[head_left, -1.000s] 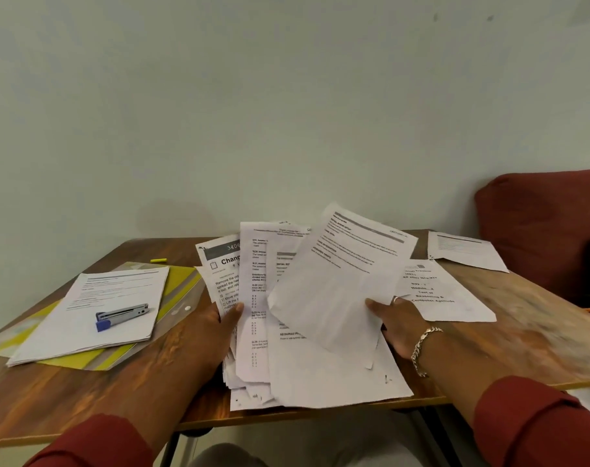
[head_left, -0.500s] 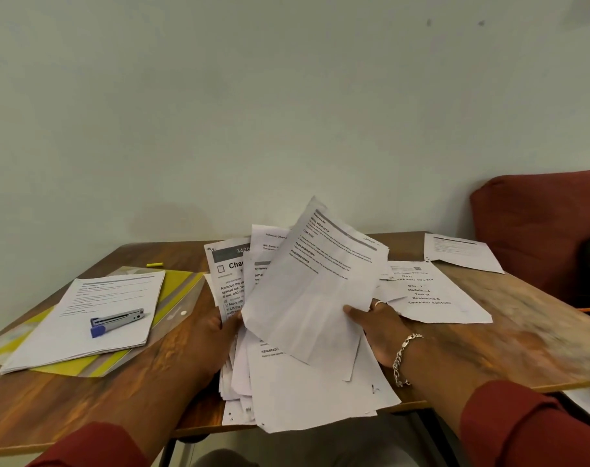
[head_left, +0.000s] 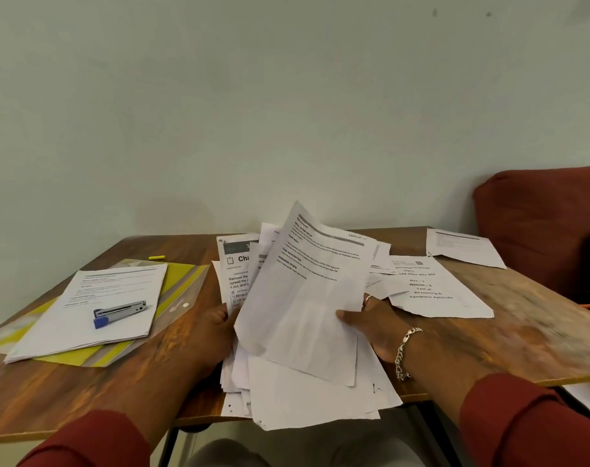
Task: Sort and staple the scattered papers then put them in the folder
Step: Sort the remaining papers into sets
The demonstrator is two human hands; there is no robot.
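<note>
left hand [head_left: 216,335] gripping pile [head_left: 307,392] at its left edge | right hand [head_left: 374,325] pinching tilted sheet [head_left: 307,298] above pile | stapler [head_left: 120,313] lying on stack [head_left: 94,315] over folder [head_left: 182,291], left on surface [head_left: 523,332]

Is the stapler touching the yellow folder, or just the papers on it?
Apart. In the head view, the stapler lies on a paper stack that separates it from the yellow folder beneath.

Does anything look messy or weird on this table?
Yes. The big paper pile between the left hand and right hand is fanned crookedly and hangs over the table's near edge. The stapler sits on a neater stack.
</note>
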